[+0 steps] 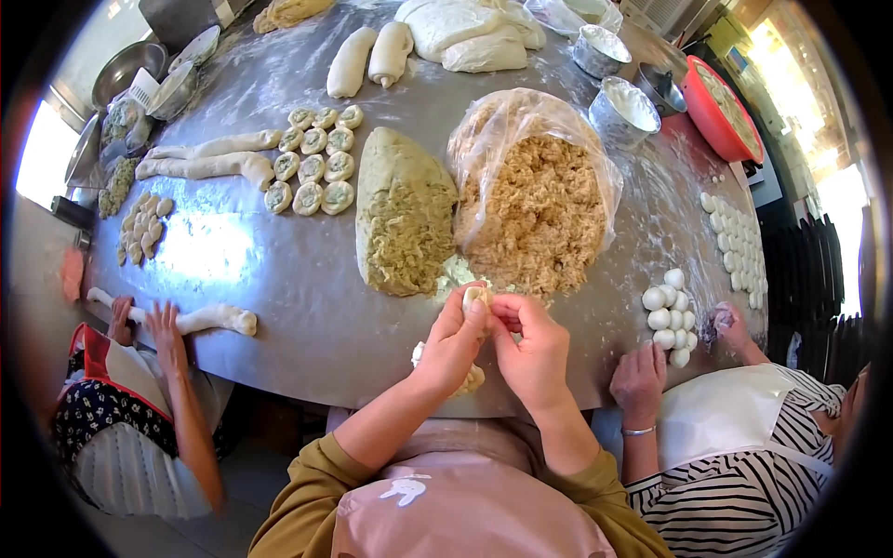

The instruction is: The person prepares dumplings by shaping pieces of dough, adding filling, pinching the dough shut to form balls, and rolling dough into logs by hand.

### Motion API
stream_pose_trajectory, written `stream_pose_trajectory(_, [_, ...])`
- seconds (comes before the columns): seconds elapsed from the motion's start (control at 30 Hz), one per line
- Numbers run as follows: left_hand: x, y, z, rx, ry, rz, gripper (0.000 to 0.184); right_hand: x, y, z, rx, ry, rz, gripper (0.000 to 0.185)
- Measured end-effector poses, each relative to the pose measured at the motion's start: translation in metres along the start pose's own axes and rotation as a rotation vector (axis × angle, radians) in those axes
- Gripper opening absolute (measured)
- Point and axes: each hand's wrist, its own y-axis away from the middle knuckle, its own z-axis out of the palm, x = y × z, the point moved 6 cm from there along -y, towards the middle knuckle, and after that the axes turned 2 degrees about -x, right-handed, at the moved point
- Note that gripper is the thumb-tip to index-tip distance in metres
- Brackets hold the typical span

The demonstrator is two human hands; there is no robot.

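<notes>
A person's left hand [450, 346] gripped a small dough piece [476, 296] in front of the plastic bag [479, 172] of crumbly brown mixture [547, 209]. The right hand [534, 349] pinched the dough's edge.

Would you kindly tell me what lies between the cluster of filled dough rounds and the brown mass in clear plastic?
In the head view, a greenish mound lies between the filled dough rounds and the brown mass.
</notes>
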Motion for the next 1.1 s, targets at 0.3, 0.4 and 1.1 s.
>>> stream_pose_trajectory(0.3, [0.027, 0.010, 0.000, -0.021, 0.302, -0.121, 0.039, 0.015, -0.030, -0.041, 0.112, 0.172, -0.065, 0.035])
stream_pose_trajectory(0.4, [0.034, 0.016, 0.009, -0.116, 0.372, -0.194, 0.041, -0.008, -0.028, -0.029, -0.045, 0.423, -0.389, 0.062])
stream_pose_trajectory(1.1, [0.009, 0.018, 0.014, -0.105, 0.147, -0.135, 0.037, -0.022, 0.004, 0.018, 0.175, 0.272, -0.458, 0.024])
